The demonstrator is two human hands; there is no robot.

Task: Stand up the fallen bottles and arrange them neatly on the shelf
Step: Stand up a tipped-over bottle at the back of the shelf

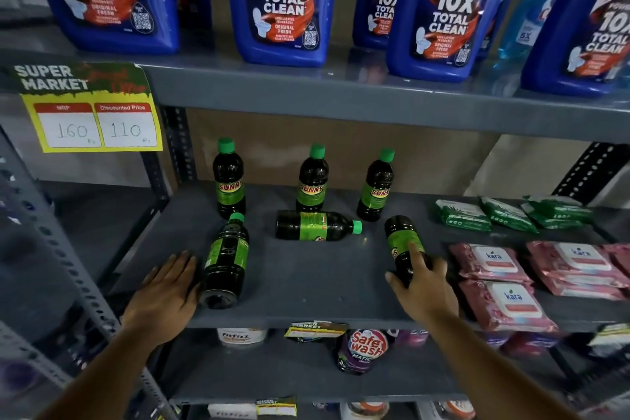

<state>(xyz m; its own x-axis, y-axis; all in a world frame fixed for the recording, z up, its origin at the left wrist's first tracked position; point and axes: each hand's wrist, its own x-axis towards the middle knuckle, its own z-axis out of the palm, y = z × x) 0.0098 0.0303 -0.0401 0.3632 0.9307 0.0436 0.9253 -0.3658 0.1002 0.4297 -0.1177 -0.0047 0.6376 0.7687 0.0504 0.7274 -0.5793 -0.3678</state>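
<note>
Three dark Sunny bottles with green caps stand upright at the back of the grey shelf (306,286): one on the left (229,177), one in the middle (312,179), one on the right (376,186). Three more lie fallen in front of them. The left fallen bottle (225,261) points its cap to the back; my left hand (168,290) rests flat against its left side, fingers spread. The middle fallen bottle (315,226) lies crosswise, cap to the right. My right hand (421,283) wraps the lower end of the right fallen bottle (400,242).
Green wipe packs (463,215) and pink Kara packs (504,303) fill the shelf's right side. Blue Harpic bottles (283,0) line the shelf above, with a yellow price tag (92,112) hanging from its edge. A Safewash pouch (364,348) lies on the shelf below.
</note>
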